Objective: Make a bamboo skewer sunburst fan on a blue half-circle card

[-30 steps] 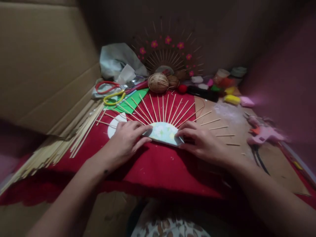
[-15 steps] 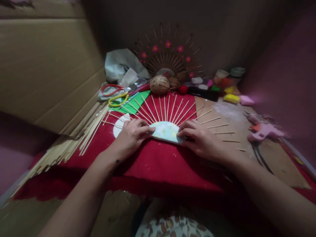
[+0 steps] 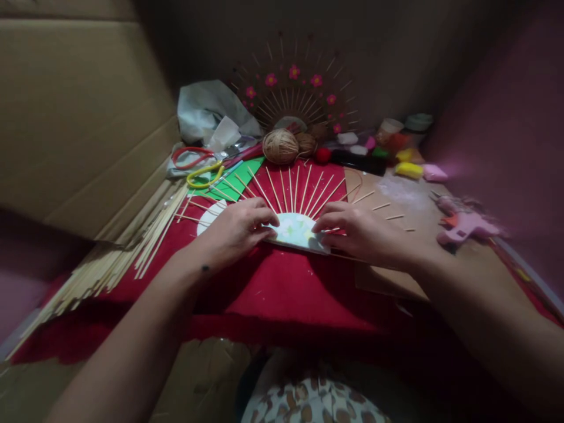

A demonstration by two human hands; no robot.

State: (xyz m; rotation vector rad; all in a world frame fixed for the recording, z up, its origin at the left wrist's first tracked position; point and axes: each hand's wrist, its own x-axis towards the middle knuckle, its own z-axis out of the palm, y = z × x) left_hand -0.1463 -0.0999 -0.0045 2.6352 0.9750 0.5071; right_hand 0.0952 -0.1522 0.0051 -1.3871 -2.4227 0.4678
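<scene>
A stick fan lies on the red cloth (image 3: 282, 288). Its half-round base (image 3: 294, 229) is pale blue with a floral pattern, and thin wooden sticks (image 3: 291, 188) spread out from its curved edge. My left hand (image 3: 240, 226) grips the left end of the base, thumb low and fingers bent over the edge. At the right end my right hand (image 3: 356, 232) holds the base between bent fingers and thumb, covering some sticks. A white rounded piece (image 3: 211, 214) lies partly under the left-side sticks.
Loose sticks (image 3: 118, 252) lie at left beside a cardboard sheet (image 3: 79, 117). Scissors (image 3: 205, 167), green paper (image 3: 242, 179) and twine (image 3: 281, 146) sit behind the fan. A pink glue gun (image 3: 469, 226) rests at right. A flower-decorated fan (image 3: 294, 88) stands at the back.
The view has shifted slightly. Both hands stay at the ends of the base; the fingers of my right hand have lifted and spread a little, and my left fingers are more arched.
</scene>
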